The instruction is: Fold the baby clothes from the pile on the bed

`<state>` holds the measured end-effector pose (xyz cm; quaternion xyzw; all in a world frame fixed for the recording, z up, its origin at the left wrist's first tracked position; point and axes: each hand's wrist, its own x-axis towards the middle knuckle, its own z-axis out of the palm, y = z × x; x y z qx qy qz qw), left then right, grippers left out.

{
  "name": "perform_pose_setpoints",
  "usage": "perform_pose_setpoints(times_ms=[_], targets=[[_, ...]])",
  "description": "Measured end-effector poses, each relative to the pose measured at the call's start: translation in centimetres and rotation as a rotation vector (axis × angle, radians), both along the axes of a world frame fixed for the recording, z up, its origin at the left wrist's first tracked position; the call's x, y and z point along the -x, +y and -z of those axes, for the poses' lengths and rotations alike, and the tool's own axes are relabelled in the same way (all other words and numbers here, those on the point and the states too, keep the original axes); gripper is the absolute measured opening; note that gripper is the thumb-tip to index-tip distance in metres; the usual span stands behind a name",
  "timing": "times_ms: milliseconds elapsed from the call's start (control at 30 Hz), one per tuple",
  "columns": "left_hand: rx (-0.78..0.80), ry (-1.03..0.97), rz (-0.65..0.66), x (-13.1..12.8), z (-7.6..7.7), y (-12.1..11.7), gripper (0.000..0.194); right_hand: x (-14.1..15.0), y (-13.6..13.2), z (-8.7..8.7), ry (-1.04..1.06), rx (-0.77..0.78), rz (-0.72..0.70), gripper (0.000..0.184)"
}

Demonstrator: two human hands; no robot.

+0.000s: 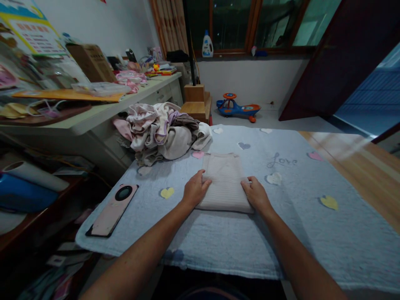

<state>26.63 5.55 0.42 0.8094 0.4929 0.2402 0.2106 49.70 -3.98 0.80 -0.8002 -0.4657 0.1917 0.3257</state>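
- From where I stand, the left hand (194, 189) grips the near-left edge of a folded cloth (223, 179), thumb on top.
- The right hand (256, 193) holds the opposite edge in much the same way.
- That cloth, pale and ribbed, lies flat between them on the blue cover (300, 233).
- A heap of clothes (168, 131) sits beyond it, to the left.
- Nearer, on the left, lies a phone (111, 212).
- Over by the window wall stands a toy car (239, 109).
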Motion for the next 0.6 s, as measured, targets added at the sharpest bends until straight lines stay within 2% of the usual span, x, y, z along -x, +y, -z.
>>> perform_pose_setpoints(times_ms=[100,200,333,433,533,600], targets=[[-0.143,0.038,-0.029,0.0,0.2,0.1,0.047,0.0,0.2,-0.4,-0.139,0.023,-0.025,0.031],[-0.231,0.04,-0.004,0.0,-0.6,-0.7,0.043,-0.2,0.1,-0.6,-0.231,0.027,-0.027,0.033],[-0.265,0.089,0.276,0.4,-2.0,-2.9,0.04,0.0,-0.6,-0.5,-0.36,-0.12,-0.03,0.04],[-0.237,0.214,0.474,0.9,-2.3,-4.2,0.05,1.0,-1.4,-0.2,-0.395,-0.233,-0.121,0.045],[-0.191,0.284,0.568,1.3,-1.9,-4.5,0.064,2.1,-2.1,0.4,-0.39,-0.257,-0.289,0.052],[-0.16,0.303,0.585,1.4,-1.4,-4.3,0.067,2.5,-2.3,0.9,-0.404,-0.2,-0.381,0.058]])
